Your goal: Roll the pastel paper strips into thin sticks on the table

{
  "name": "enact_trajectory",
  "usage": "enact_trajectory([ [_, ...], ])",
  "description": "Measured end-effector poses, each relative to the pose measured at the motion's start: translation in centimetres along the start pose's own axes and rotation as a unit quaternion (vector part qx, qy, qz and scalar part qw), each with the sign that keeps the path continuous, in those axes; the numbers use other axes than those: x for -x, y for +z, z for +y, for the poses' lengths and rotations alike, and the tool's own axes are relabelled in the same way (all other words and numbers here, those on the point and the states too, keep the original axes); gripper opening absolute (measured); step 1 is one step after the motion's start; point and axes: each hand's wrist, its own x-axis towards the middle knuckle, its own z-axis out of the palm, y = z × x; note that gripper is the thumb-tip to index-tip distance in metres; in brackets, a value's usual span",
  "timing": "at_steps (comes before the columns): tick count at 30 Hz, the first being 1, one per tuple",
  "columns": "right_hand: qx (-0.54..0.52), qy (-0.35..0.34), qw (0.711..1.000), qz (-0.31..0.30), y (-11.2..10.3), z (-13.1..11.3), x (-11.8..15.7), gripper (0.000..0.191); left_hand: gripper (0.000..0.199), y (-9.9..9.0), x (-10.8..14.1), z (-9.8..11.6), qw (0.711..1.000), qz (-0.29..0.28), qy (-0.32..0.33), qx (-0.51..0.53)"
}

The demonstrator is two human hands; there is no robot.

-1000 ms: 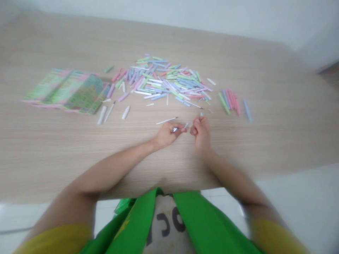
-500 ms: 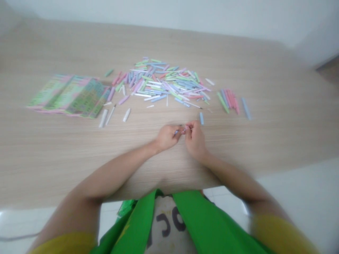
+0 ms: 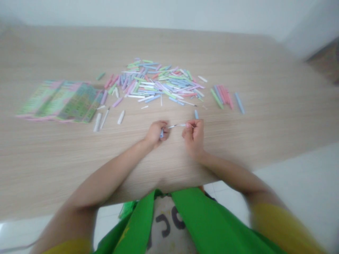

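Observation:
My left hand (image 3: 154, 134) is closed above the front part of the table. A blue-violet pen barrel (image 3: 161, 133) shows between its fingers, and a thin white pen refill (image 3: 171, 126) with a dark tip sticks out toward the right. Opposite it, my right hand (image 3: 194, 140) pinches a small whitish piece (image 3: 182, 125), too blurred to name surely. A narrow gap separates this piece from the refill's tip. Just beyond my right hand lies a short blue pen part (image 3: 196, 114).
A wide heap of pastel pen parts (image 3: 164, 83) spreads across the table (image 3: 132, 158). Green-pink printed packs (image 3: 55, 102) lie left. White pen parts (image 3: 121, 117) rest before the heap. On the right are a row of pink and green barrels (image 3: 224, 96) and a blue one (image 3: 239, 103).
My hands were together and are now apart, the left one having moved left. The refill and the small whitish piece now show between them. The camera view has shifted slightly.

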Motion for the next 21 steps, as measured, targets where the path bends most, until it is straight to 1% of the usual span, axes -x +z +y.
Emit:
enact_trajectory([
  [1,-0.026,-0.020,0.999,-0.001,0.1,-0.2,0.5,0.010,0.012,0.3,0.3,0.1,0.998,0.018,-0.033,0.045],
  [3,-0.070,-0.064,0.995,-0.015,0.4,-0.6,1.5,0.006,0.014,1.0,1.0,0.1,0.991,0.055,-0.051,0.114],
  [5,-0.099,-0.109,0.988,-0.043,0.7,-0.8,2.5,0.003,0.016,1.4,1.6,-0.2,0.984,0.082,-0.036,0.156],
  [8,-0.094,-0.170,0.978,-0.078,1.0,-0.7,3.3,0.007,0.014,1.8,2.2,-1.0,0.977,0.093,-0.011,0.191],
  [12,-0.056,-0.223,0.970,-0.077,1.1,0.1,3.2,0.008,0.014,2.1,2.9,-1.8,0.973,0.110,0.007,0.204],
  [14,-0.048,-0.236,0.967,-0.076,1.1,0.4,3.0,0.008,0.014,2.3,3.3,-2.1,0.972,0.120,0.013,0.202],
  [17,-0.037,-0.222,0.968,-0.107,1.0,0.4,3.0,0.005,0.013,2.4,3.7,-2.5,0.972,0.116,0.019,0.204],
  [19,-0.009,-0.202,0.969,-0.143,0.7,0.0,3.1,0.011,0.013,2.4,3.9,-2.7,0.972,0.116,0.030,0.203],
  [21,0.032,-0.200,0.964,-0.170,0.4,-0.4,3.1,0.019,0.015,2.4,4.0,-2.8,0.973,0.119,0.041,0.195],
])
